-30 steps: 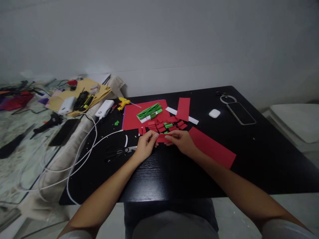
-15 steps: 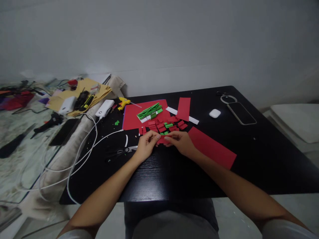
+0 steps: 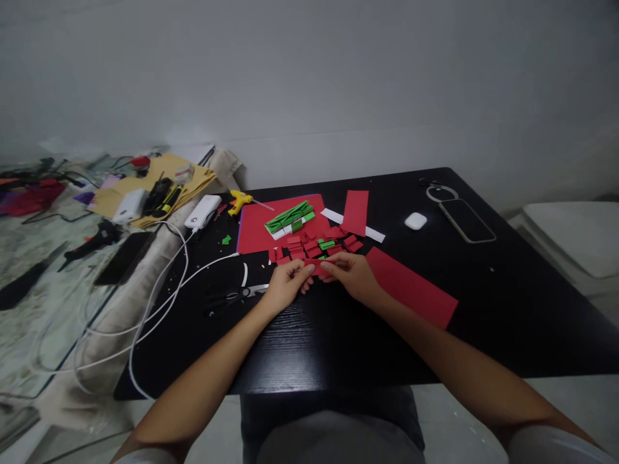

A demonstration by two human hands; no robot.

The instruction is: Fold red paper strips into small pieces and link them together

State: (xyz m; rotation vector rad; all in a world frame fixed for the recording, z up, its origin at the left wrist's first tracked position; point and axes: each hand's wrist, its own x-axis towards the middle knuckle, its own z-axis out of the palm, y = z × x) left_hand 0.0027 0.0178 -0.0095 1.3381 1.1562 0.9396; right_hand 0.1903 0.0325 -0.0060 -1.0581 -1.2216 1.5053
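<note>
Between both hands is a small red paper strip (image 3: 318, 267). My left hand (image 3: 287, 283) pinches its left end with thumb and fingers, and my right hand (image 3: 354, 276) pinches the right end. Just beyond my fingers lies a pile of small folded red paper pieces (image 3: 310, 249), with a few folded green pieces (image 3: 327, 245) among them. Behind the pile, a bundle of folded green paper (image 3: 290, 216) rests on a large red sheet (image 3: 251, 225). Scissors (image 3: 244, 292) with dark handles lie beside my left hand, their tips close to it.
A long red sheet (image 3: 411, 287) lies by my right forearm, and a smaller red rectangle (image 3: 356, 211) overlaps a white strip (image 3: 376, 234). Left are a yellow glue gun (image 3: 238, 202), a power bank (image 3: 203, 211) and loose white cables (image 3: 178, 296). Right are a white case (image 3: 415, 221) and a phone (image 3: 467, 220).
My left thumb has shifted slightly to the right along the red paper strip, and the strip's angle differs a little. Both hands stay in nearly the same place.
</note>
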